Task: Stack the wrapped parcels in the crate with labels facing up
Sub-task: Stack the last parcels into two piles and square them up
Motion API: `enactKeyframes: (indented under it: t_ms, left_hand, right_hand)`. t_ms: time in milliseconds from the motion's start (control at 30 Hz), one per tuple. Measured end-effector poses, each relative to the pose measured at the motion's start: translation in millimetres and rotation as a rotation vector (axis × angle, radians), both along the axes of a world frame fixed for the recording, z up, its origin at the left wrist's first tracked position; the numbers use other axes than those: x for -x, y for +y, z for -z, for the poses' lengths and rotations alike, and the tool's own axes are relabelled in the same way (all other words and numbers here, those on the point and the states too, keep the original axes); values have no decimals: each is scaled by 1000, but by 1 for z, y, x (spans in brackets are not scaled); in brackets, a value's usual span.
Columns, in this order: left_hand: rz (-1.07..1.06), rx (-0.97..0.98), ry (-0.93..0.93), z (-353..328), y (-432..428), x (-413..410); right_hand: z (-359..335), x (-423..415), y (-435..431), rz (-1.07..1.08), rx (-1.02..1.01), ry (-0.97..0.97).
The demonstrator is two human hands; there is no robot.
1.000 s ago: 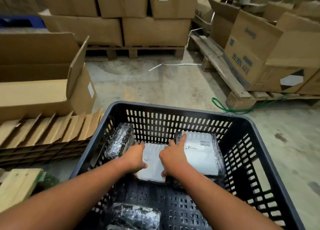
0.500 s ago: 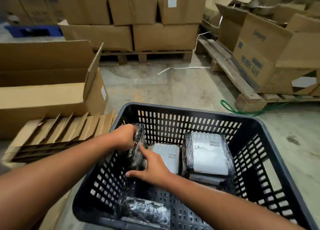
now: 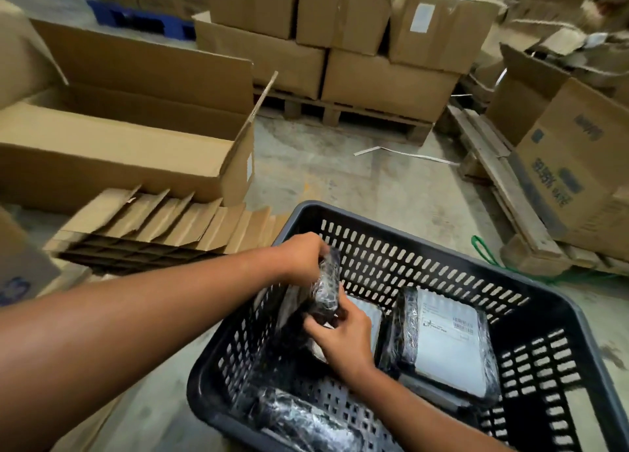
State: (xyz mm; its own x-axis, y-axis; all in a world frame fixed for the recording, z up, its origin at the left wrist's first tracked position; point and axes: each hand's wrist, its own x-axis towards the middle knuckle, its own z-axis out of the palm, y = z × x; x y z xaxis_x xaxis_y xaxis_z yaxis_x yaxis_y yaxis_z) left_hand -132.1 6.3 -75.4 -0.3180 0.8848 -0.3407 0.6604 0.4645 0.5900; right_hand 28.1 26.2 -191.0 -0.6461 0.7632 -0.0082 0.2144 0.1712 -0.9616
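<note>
A dark slotted plastic crate (image 3: 551, 310) stands on the floor in front of me. Both hands hold a black film-wrapped parcel (image 3: 326, 290) upright on its edge at the crate's left side: my left hand (image 3: 301, 256) grips its top, my right hand (image 3: 343, 339) grips its lower end. To the right lies a stack of wrapped parcels, the top one (image 3: 449, 346) with its white label facing up. Another label-up parcel (image 3: 369, 315) lies partly hidden behind my right hand. A black wrapped parcel (image 3: 299, 421) lies at the crate's near left corner.
An open long cardboard box (image 3: 129, 145) and a pile of flattened cardboard dividers (image 3: 153, 227) sit left of the crate. Stacked cartons on wooden pallets (image 3: 357, 53) fill the back and right. A green strap (image 3: 483, 250) lies by the right pallet. Bare concrete floor lies between.
Both hands left the flat white-labelled parcel, took hold of the black parcel leaning at the crate's left wall and raised it upright. The camera swung left.
</note>
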Motion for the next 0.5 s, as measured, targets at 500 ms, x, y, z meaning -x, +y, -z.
enactKeyframes:
  t_ms: [500]
  left_hand:
    - [16,-197,-488,18,-3,-13]
  right_hand:
    - [-84,-87,95,-19,280,14]
